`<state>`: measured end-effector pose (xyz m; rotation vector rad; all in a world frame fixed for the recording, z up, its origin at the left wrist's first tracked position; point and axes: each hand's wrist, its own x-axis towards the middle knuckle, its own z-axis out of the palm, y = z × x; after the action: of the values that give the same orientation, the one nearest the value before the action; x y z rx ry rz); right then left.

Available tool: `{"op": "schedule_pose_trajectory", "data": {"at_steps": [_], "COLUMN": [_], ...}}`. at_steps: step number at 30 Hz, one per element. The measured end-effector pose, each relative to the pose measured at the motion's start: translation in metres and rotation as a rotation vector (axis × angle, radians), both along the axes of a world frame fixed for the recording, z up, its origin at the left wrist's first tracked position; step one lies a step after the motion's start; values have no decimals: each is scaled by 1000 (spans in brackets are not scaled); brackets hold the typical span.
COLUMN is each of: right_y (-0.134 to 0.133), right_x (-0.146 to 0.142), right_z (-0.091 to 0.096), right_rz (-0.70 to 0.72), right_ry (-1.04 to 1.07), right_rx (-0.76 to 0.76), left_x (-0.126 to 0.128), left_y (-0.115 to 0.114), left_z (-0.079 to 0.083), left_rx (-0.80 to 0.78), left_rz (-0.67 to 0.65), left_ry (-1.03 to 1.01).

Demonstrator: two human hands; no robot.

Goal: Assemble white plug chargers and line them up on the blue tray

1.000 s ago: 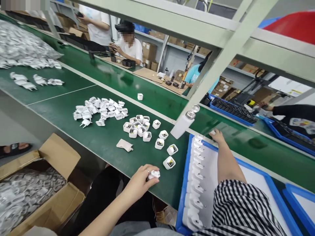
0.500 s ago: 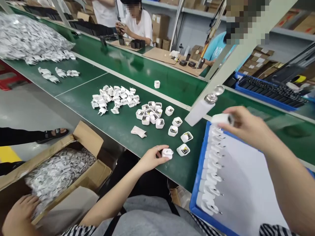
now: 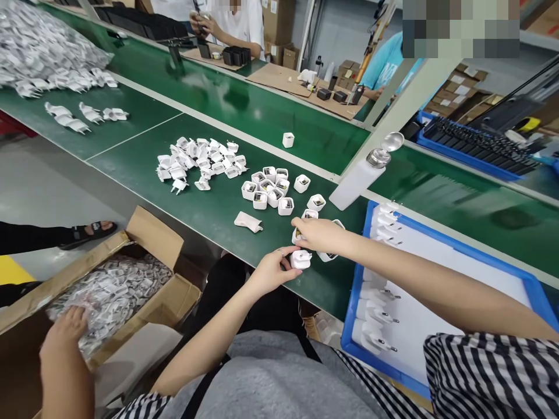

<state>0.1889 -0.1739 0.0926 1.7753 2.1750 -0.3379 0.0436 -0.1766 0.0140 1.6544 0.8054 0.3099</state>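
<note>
My left hand is closed around a white plug charger with its pins up, just above the bench's near edge. Right beside it, my right hand pinches an open white charger housing, partly hidden by the fingers. Two more housings peek out around that hand, one behind it and one under the wrist. A cluster of open housings with parts inside stands further left. On my right, a blue-rimmed tray holds a row of white plug chargers, partly covered by my forearm.
White plug covers lie piled on the green bench, near a pale cloth piece. A pump bottle leans by a post. Another person's hand reaches into a carton of bagged parts. Co-workers sit opposite.
My right hand has moved left from above the tray, without the white charger it held there, to the open housings. My left hand still holds its plug charger, slightly higher in view.
</note>
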Motion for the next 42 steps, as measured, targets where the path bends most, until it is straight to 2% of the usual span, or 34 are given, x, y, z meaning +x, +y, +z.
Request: {"op": "schedule_pose_trajectory", "data": {"at_steps": [3,6,9,12,20,28,34,38,42], "right_y": [-9,-20,-25,-20,-7,-20,-27,-27,-23], "right_x": [0,-4,-15,-27,-49,-48,-55,-56,-49], "right_z": [24,39,33,21,23,13,14,11,15], "right_rz": [16,101,199,261,79,34,-26,-13,12], "right_ry": [45,10,-210,-298,-383,-353,-395,-410,-342], "right_rx": [17,-145,-269,-341,-546,-394,-353,-302,-367], "left_x": [0,1,1,1,1,3,4,4,2], "left_y": [-2,-3,-2,0,7,7,8,6,5], "left_z": [-2,-3,-3,-3,-2,-3,-3,-2,-2], "left_rx": [64,125,186,230,216,257,237,243,252], "left_rz": [0,2,-15,-66,-144,-152,-141,-119,-126], "left_ry": [-16,-12,3,31,60,74,50,56,83]}}
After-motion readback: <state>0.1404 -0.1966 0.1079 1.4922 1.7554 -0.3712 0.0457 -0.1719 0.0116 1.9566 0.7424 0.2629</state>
